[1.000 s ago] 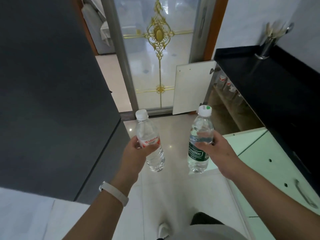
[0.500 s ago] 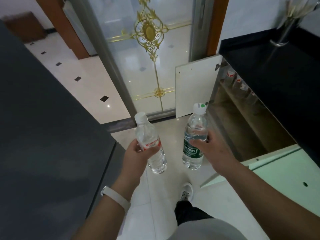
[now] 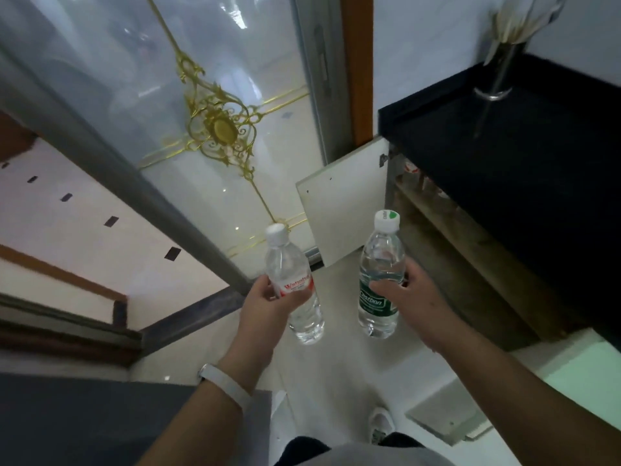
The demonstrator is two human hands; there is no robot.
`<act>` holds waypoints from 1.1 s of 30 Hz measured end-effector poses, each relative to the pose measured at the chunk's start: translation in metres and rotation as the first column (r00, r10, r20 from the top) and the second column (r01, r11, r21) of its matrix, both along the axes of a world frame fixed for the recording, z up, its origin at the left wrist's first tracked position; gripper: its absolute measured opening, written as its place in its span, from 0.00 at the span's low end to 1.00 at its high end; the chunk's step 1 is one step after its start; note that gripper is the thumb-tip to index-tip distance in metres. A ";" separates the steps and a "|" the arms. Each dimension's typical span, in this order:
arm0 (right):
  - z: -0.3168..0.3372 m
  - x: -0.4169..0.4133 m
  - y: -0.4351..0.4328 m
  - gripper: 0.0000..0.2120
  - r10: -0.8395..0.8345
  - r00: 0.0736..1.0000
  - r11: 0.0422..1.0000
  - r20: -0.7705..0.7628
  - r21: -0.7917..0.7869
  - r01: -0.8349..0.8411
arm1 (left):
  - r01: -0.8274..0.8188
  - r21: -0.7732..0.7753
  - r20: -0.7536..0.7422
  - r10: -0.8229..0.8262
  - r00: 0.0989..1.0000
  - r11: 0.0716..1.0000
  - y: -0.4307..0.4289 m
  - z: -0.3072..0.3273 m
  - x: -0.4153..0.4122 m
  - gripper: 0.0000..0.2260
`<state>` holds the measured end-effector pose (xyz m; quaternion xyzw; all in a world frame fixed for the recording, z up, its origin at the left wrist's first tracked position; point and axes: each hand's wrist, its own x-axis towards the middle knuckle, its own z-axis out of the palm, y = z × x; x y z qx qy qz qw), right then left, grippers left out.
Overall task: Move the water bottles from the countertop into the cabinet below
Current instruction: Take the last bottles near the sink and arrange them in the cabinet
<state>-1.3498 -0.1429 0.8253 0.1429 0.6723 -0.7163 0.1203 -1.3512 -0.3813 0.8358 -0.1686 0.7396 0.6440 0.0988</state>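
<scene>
My left hand (image 3: pixel 265 306) grips a clear water bottle with a red label (image 3: pixel 293 284), held upright over the floor. My right hand (image 3: pixel 411 302) grips a second clear bottle with a green label (image 3: pixel 379 280), also upright, just left of the open cabinet (image 3: pixel 477 264) under the black countertop (image 3: pixel 537 156). Both bottles have white caps. Inside the cabinet, a brown shelf shows, with several small bottles at its back under the counter's edge.
Two cabinet doors stand open: a white one (image 3: pixel 342 203) at the far side and a pale green one (image 3: pixel 571 375) near my right arm. A glass door with gold ornament (image 3: pixel 218 126) is ahead. A dark surface (image 3: pixel 100 422) lies at lower left. A metal utensil holder (image 3: pixel 504 62) stands on the countertop.
I have stepped forward, closer to the open cabinet and the glass door. Both hands still hold their bottles, now level with the cabinet opening.
</scene>
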 end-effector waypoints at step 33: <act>-0.005 -0.114 -0.016 0.15 -0.923 0.379 0.380 0.060 0.281 0.881 | 0.913 0.102 0.113 -0.916 0.384 0.395 0.143 -0.065 -0.329 0.19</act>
